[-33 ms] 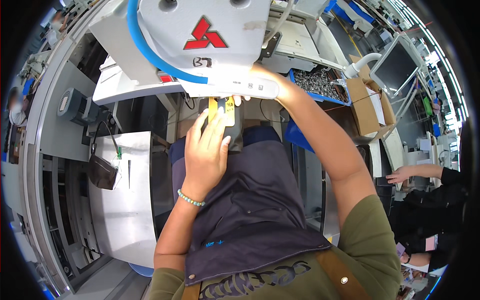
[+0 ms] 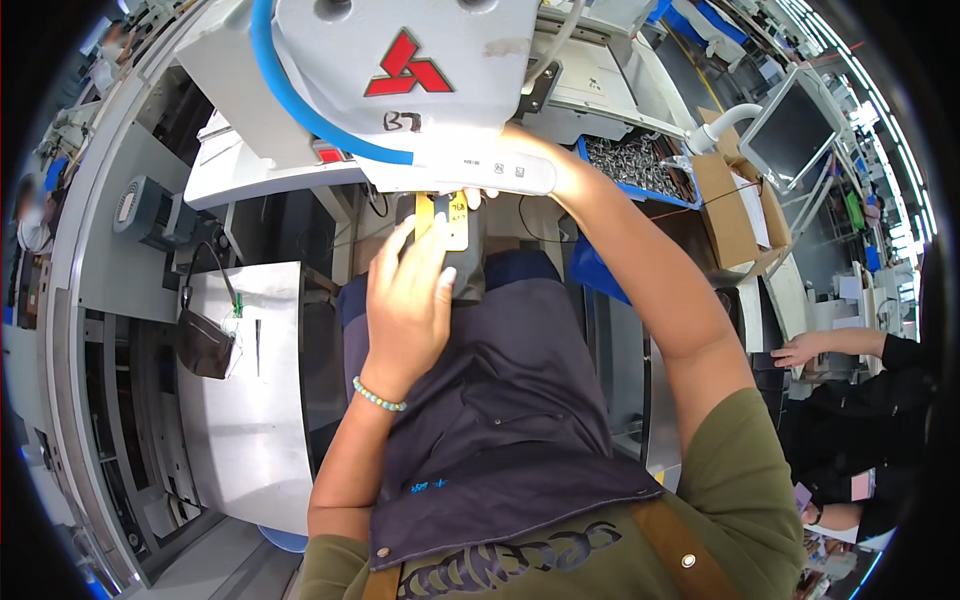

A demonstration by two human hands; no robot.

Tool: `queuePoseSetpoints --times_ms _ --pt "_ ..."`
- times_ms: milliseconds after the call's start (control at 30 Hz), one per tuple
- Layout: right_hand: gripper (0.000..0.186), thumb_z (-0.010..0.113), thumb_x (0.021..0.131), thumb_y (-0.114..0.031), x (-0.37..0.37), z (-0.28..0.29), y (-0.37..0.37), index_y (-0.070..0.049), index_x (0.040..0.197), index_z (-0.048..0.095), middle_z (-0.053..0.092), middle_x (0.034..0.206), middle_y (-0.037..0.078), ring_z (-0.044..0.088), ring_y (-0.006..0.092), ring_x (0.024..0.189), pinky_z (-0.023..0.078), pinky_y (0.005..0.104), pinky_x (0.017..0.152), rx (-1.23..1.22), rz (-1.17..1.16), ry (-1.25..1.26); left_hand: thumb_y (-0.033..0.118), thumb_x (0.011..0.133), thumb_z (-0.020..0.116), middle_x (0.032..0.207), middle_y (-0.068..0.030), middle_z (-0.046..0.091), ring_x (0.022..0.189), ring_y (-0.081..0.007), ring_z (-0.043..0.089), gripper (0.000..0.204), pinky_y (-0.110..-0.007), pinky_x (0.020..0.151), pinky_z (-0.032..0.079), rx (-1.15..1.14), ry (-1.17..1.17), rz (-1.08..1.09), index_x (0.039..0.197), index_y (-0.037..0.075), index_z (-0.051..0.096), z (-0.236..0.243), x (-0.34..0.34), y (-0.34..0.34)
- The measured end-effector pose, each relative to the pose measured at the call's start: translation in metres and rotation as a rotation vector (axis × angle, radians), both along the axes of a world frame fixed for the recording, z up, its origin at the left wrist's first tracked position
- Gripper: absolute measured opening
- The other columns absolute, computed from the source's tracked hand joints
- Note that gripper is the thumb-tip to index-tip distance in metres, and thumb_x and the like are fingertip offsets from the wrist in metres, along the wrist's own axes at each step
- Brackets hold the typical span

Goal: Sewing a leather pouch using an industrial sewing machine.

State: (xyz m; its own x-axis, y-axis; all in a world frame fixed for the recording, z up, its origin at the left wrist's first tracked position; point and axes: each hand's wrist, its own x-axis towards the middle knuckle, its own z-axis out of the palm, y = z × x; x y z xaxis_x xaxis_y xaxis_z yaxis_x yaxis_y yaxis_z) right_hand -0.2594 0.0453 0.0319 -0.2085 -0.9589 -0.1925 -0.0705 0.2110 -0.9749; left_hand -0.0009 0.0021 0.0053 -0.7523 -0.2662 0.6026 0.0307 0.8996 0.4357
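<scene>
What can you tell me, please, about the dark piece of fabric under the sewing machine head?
The dark fabric piece looks like grey-black woven cloth with a yellow strip and a yellow tag on its far end. It lies flat beneath the white sewing machine head. The left hand presses on it with spread fingers; the right hand is mostly hidden behind the machine.

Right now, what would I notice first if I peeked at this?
The big white sewing machine at the top, with a red mark and a blue hose across it. Just below it, the left hand lies flat on dark cloth, while the right hand reaches under the machine. A grey bin of metal parts sits to the right.
</scene>
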Motion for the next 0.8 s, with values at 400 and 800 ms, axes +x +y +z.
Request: queuePoseSetpoints --times_ms 400,800 --pt "0.025 0.072 0.088 -0.010 0.052 0.017 0.037 -0.001 0.111 0.072 0.073 0.091 0.006 0.064 0.0102 0.068 0.053 0.0265 0.063 -0.070 -0.102 0.403 0.012 0.099 0.054 0.141 -0.0241 0.052 0.128 -0.0386 0.051 0.045 -0.044 0.108 0.039 0.186 0.032 -0.033 0.141 -0.002 0.049 -0.006 0.001 -0.013" --pt "0.021 0.063 0.093 -0.021 0.045 0.036 0.036 -0.004 0.091 0.077 0.074 0.074 0.011 0.072 0.0193 0.063 0.057 0.0301 0.061 -0.113 -0.033 0.533 0.010 0.086 0.070 0.127 -0.0217 0.061 0.121 -0.0387 0.055 0.047 -0.046 0.103 0.044 -0.130 -0.029 0.045 0.128 -0.006 0.058 0.009 -0.002 0.007"
